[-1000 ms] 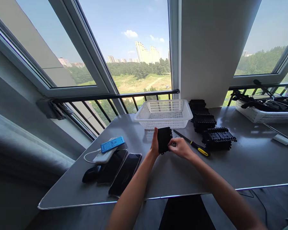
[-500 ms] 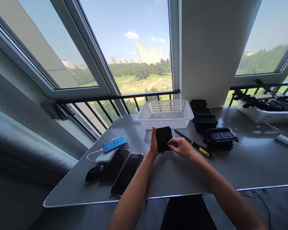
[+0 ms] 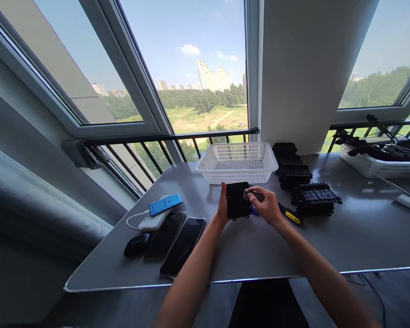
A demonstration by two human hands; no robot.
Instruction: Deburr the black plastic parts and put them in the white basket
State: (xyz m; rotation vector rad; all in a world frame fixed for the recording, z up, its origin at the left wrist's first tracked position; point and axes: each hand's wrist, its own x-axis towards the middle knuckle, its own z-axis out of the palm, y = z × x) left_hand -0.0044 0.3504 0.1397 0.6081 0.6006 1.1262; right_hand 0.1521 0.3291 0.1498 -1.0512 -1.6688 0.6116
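Note:
My left hand (image 3: 222, 207) grips a flat black plastic case (image 3: 237, 202) by its left side, thumb pointing up along the edge. The case is tilted up above the table, small tabs along its lower edge. At its right side my right hand (image 3: 268, 207) is closed on a small dark grey piece (image 3: 254, 195), whose kind I cannot make out, against or just in front of the case. Something blue (image 3: 255, 211) shows below those fingers. Behind the right hand lies a yellow-and-black handled tool (image 3: 292, 217), partly covered.
A white plastic basket (image 3: 237, 175) stands behind my hands. To the right are stacked black plastic cases (image 3: 316, 198) and a basket of black parts (image 3: 379, 166). At left lie a blue-screened phone (image 3: 165, 204), a white power bank (image 3: 153, 222), dark phones (image 3: 182, 246) and a mouse (image 3: 136, 245).
My right hand has moved up along the case's right side with the grey piece. The blue thing has come into sight beneath it. My left hand still holds the case.

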